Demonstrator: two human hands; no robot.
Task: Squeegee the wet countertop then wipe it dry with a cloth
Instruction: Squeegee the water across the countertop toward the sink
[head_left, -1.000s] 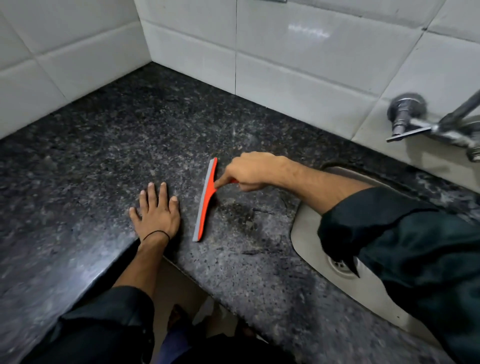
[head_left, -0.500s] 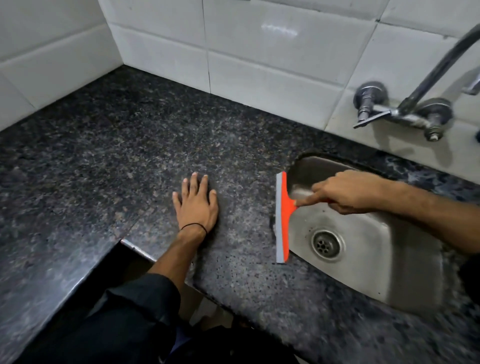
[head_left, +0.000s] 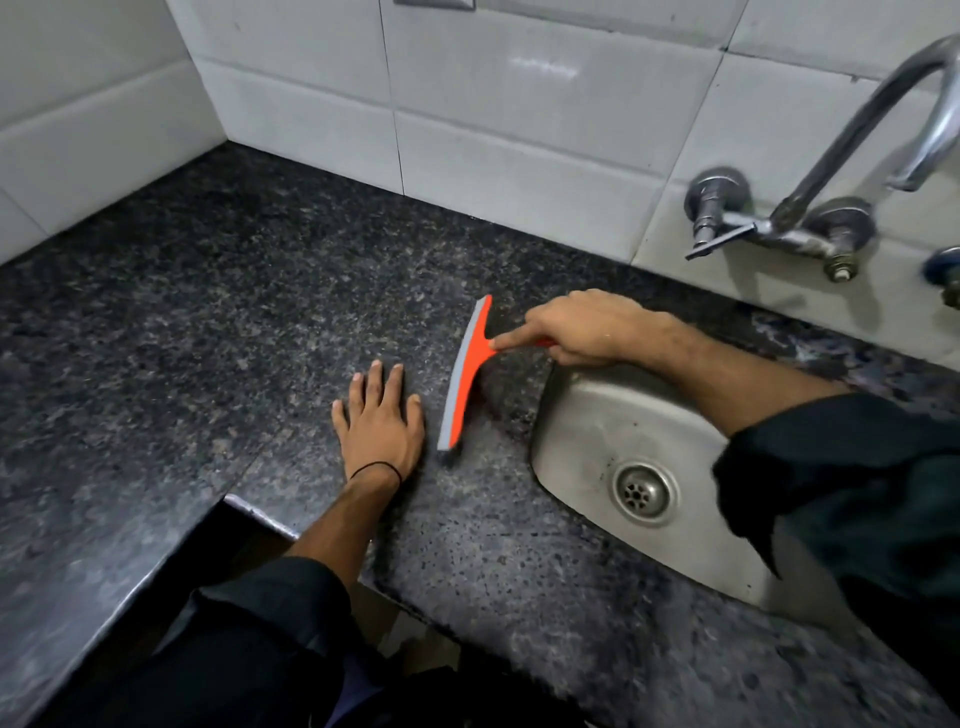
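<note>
Two bare hands work on a dark speckled countertop. Right hand grips an orange squeegee by its handle, blade on the stone between the steel sink and the left hand, which lies flat, fingers straight.

One squeegee, one sink, one tap, one countertop; two hands: left hand, right hand.

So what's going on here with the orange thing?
A person is squeegeeing a dark countertop. Their right hand holds the handle of an orange squeegee, its blade down on the counter just left of the sink. Their left hand rests flat on the counter beside the blade.
</note>
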